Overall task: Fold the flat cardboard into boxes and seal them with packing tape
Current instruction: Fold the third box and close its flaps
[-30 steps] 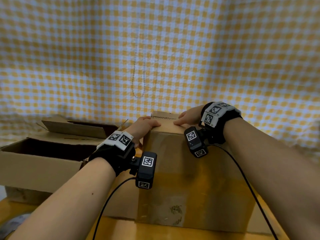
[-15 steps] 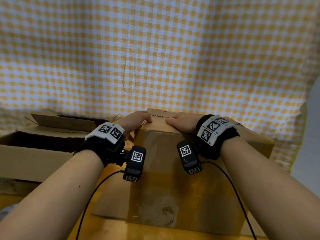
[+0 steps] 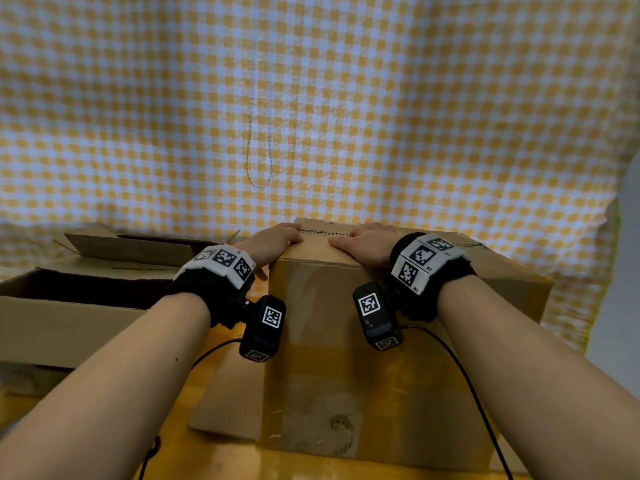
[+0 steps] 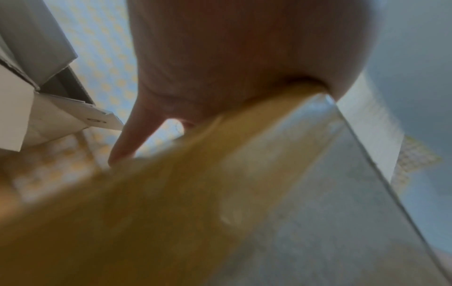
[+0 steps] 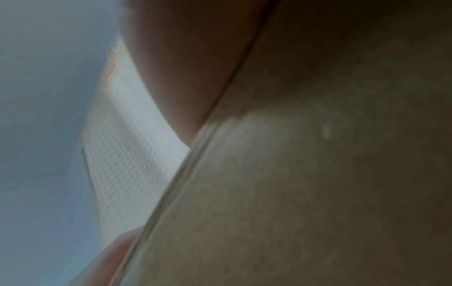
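Yellow-and-white checked cloth (image 3: 346, 98) hangs across the whole back of the scene, with a thin loop of cord (image 3: 258, 157) dangling against it. Below it a wooden table (image 3: 221, 455) carries the cardboard. An open box (image 3: 69, 323) sits at the left, its flaps raised and its dark inside showing. Just right of it stands the closed box (image 3: 374, 368), upright, near the middle of the table, its front face glossy with packing tape (image 3: 322, 341) and marked by a dark smudge low down. A loose flap (image 3: 225, 403) lies flat on the table at its lower left. Both hands rest on the top of this box, close together but apart. The left hand (image 3: 273, 242) lies over the near left corner, fingers curled over the top edge, and the left wrist view shows its thumb reaching down the side. The right hand (image 3: 363, 242) lies palm down on the top, fingers fairly straight and pressing flat, gripping nothing.
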